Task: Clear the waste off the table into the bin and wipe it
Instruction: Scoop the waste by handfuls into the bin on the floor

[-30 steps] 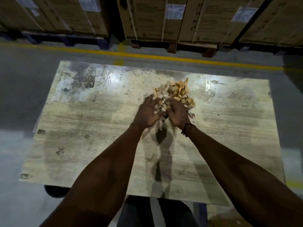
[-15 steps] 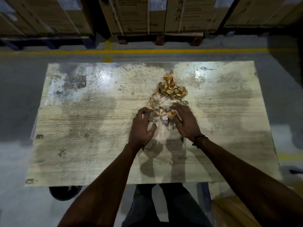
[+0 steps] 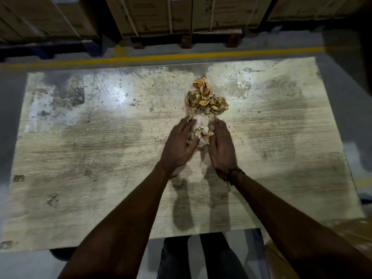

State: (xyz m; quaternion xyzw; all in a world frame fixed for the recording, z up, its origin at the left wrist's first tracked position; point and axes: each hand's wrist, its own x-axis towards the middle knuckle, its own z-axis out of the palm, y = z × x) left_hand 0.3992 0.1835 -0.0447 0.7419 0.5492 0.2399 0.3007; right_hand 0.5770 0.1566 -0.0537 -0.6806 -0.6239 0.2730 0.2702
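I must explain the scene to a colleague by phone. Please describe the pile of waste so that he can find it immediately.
Start from the large, worn, pale wooden table in front of the stacked cardboard boxes. Just beyond its middle lies a heap of crumpled golden-yellow and whitish wrappers, its near end between the left hand and right hand. Nothing else on the table is raised or golden.

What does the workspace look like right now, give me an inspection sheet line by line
Surface: worn, scratched table, stained, with glare patches at the far side.
Job's things: waste pile of crumpled yellowish and pale scraps at centre; no bin or cloth clearly seen.
Clutter: nothing seen.
Grippers: left hand and right hand flank the pile's near end, fingers fairly straight, cupping the scraps.
Cables: nothing seen.
Surroundings: yellow floor line beyond the table; stacked cartons on pallets behind it.
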